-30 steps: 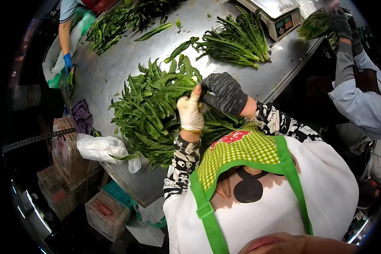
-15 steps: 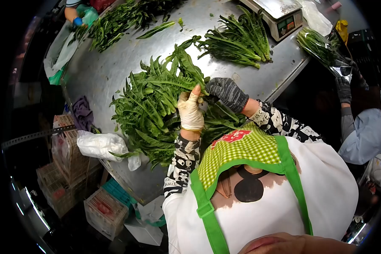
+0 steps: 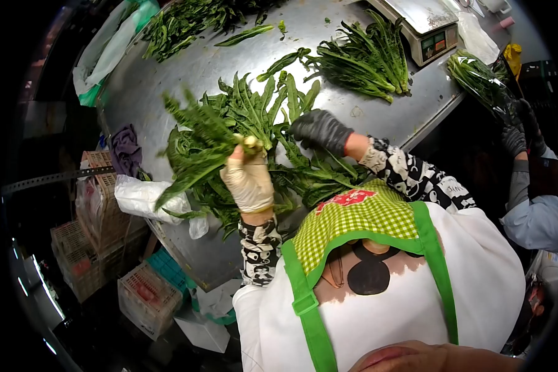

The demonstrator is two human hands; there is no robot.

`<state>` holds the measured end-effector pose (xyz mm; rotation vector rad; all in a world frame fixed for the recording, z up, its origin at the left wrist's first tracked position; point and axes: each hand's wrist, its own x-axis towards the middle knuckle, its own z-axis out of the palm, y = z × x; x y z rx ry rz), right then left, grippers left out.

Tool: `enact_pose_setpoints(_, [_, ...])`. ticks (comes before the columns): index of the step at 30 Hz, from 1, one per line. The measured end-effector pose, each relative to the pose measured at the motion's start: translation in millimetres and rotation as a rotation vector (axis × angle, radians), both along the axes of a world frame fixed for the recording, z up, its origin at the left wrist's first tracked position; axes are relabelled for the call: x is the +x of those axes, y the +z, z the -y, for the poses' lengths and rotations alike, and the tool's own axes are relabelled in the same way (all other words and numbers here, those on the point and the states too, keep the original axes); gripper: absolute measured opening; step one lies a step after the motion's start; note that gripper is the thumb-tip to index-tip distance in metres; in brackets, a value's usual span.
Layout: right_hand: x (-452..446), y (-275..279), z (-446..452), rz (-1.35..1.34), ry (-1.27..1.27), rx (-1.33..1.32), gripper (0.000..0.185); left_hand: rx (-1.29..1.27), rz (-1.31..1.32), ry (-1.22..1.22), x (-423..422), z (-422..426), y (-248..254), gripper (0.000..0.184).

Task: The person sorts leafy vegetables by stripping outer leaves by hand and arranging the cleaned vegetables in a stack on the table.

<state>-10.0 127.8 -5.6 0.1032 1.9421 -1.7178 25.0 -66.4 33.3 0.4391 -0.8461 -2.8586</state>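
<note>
My left hand (image 3: 248, 183), in a cream glove, is closed around a bunch of long leafy greens (image 3: 198, 136). The pale cut stem ends stick up by the thumb, and the leaves fan out to the left, blurred by motion. My right hand (image 3: 322, 131), in a dark grey glove, is over the right side of a loose pile of the same greens (image 3: 248, 105). Its fingers look curled but are smeared, so whether they touch a leaf is unclear. More leaves (image 3: 319, 177) lie below it, against my green checked apron (image 3: 359, 217).
A separate bunch of greens (image 3: 363, 62) lies on the metal table (image 3: 130, 93) near a scale (image 3: 425, 31). More greens (image 3: 186, 25) lie at the far left. At right, another person's gloved hand (image 3: 513, 139) holds bagged greens (image 3: 477, 77). Crates (image 3: 149, 297) stand below left.
My left hand has moved left and down, swinging the bunch so its stem ends now show. My right hand has come away from it. The other person's hand at upper left has left view.
</note>
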Motion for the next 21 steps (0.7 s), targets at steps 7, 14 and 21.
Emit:
enact_pose_setpoints(7, [-15.2, -9.3, 65.9, -0.294, 0.373, 0.691, 0.047, 0.203, 0.080, -0.077, 7.2, 14.2, -8.8, 0.014])
enact_pose_setpoints(14, [-11.9, 4.1, 46.5, -0.305, 0.309, 0.468, 0.040, 0.045, 0.112, -0.113, 3.6, 4.9, -14.0, 0.022])
enact_pose_setpoints(21, [4.9, 27.8, 25.9, -0.683, 0.126, 0.218, 0.029, -0.124, 0.235, -0.238, 6.2, -10.7, -24.2, 0.020])
